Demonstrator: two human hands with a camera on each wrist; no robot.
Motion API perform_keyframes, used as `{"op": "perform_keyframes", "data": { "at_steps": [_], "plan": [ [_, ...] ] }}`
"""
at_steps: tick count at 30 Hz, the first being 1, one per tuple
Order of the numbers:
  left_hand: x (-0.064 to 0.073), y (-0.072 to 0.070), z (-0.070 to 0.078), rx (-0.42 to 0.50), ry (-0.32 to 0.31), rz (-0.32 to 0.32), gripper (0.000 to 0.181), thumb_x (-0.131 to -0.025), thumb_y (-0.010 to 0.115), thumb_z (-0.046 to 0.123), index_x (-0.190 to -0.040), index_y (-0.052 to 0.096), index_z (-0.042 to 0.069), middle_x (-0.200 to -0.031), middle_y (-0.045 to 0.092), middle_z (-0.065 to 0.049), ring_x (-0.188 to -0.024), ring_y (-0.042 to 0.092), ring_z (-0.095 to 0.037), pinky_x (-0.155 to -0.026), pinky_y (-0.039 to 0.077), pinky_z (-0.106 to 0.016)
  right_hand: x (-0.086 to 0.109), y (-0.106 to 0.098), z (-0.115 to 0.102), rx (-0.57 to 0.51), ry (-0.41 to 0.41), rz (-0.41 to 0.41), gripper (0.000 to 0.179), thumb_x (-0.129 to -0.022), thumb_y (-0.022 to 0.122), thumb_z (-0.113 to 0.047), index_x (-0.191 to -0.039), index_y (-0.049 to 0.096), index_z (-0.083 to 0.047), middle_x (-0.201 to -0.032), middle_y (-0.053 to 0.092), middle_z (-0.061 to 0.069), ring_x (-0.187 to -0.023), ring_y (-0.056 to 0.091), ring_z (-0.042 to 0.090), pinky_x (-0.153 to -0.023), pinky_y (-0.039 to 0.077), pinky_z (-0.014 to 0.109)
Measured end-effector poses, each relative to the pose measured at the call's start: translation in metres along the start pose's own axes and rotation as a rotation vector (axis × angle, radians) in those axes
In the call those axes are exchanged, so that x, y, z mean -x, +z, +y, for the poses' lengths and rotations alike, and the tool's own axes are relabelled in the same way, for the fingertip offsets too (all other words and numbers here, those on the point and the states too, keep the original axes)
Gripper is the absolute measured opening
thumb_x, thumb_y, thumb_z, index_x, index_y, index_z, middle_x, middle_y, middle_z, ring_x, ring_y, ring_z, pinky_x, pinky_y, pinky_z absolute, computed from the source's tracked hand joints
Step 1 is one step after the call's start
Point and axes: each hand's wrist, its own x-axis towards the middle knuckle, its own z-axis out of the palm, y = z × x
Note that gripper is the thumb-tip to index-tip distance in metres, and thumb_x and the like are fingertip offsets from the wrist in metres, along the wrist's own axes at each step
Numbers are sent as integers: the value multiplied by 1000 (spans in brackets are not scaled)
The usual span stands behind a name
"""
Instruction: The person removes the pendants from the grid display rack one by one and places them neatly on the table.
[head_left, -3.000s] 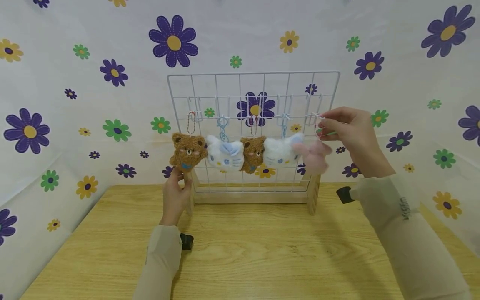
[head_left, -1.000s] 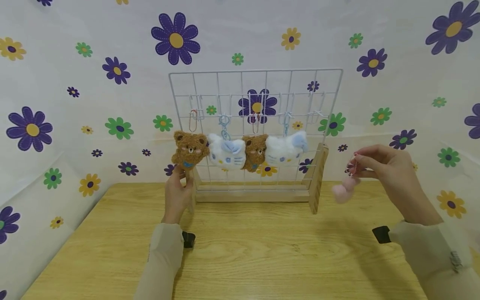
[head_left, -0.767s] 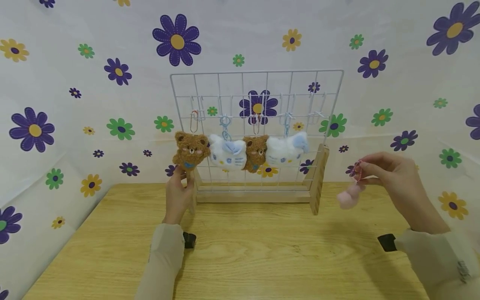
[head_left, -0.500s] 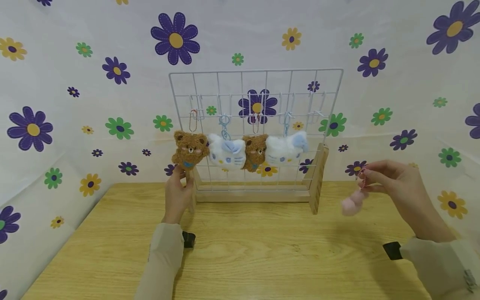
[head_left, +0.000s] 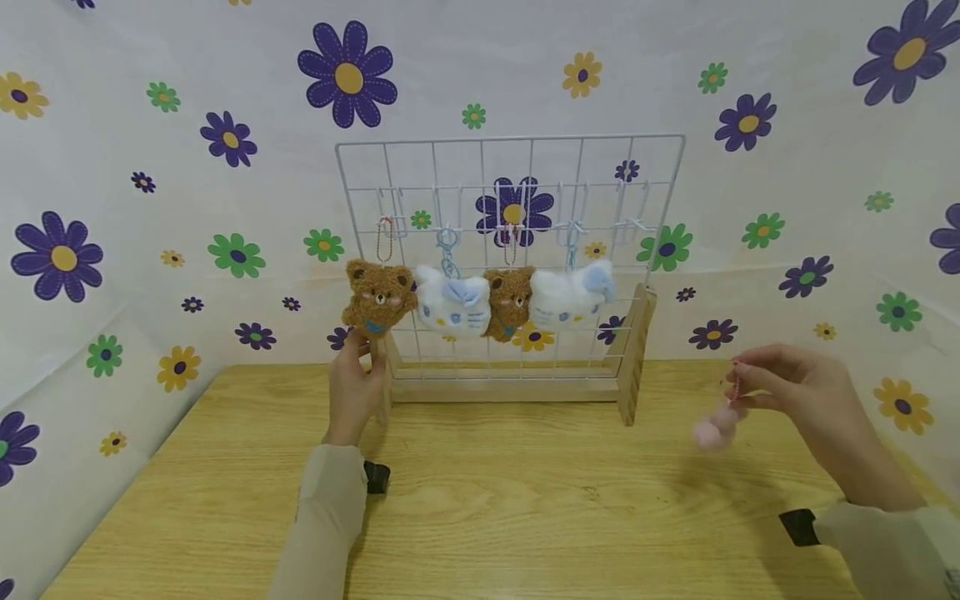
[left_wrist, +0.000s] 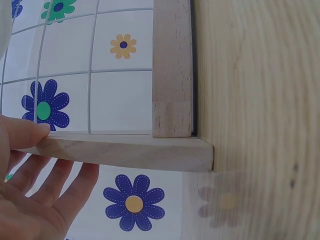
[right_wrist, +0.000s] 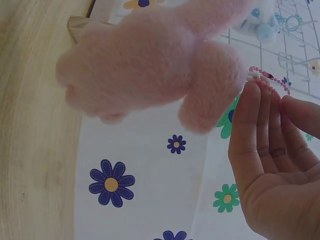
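My right hand (head_left: 806, 396) pinches the pink bead chain (right_wrist: 274, 77) of a pink plush keychain (right_wrist: 135, 65), which dangles above the table to the right of the white wire grid rack (head_left: 510, 140). My left hand (head_left: 352, 392) grips the rack's left wooden upright (left_wrist: 125, 152), thumb on one side and fingers on the other. From hooks on the rack hang two brown bear keychains (head_left: 380, 296) and two white cat keychains (head_left: 453, 307) with blue bows. The rack's rightmost hook (head_left: 633, 223) carries nothing.
The rack's right wooden upright (head_left: 637, 358) stands between the rack and the pink plush. A wood-grain table (head_left: 525, 500) lies under everything. Behind and at the sides hangs a white cloth (head_left: 420, 50) printed with flowers.
My right hand has taken the pink plush off the rack's right end and carried it right and downward, toward the table. My left hand keeps its place on the upright.
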Motion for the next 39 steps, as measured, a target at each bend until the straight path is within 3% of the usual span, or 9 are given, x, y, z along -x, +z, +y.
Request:
{"op": "perform_keyframes", "data": {
  "at_steps": [8,19,31,39],
  "plan": [
    [0,0,1,-4,-14,-5,36,-94,61,-10,-129,57,-4,-123,64,-29,-113,63,-47,-82,56,-61,6,-1,8,4,0,-19,21,-102,56,2,-105,75,-8,-95,75,2,-81,70,12,-70,60,23],
    [0,-2,2,-14,-27,-10,36,-94,61,-10,-129,57,-4,-123,64,-29,-113,63,-46,-85,56,-60,7,5,19,-27,-35,-95,28,-100,53,12,-101,75,-3,-86,73,7,-75,70,15,-66,61,29],
    [0,-2,3,-3,-44,-20,37,-94,62,-8,-130,57,-2,-125,64,-28,-114,62,-44,-85,56,-59,14,7,21,99,96,-126,23,-102,54,4,-102,74,-7,-89,72,6,-76,69,17,-68,61,31],
    [-1,0,3,-10,-38,-13,35,-94,61,-9,-128,57,-3,-125,63,-29,-114,62,-46,-84,56,-60,12,0,24,135,97,-129,27,-103,52,5,-101,75,-11,-92,72,1,-77,70,16,-69,61,28]
  ]
}}
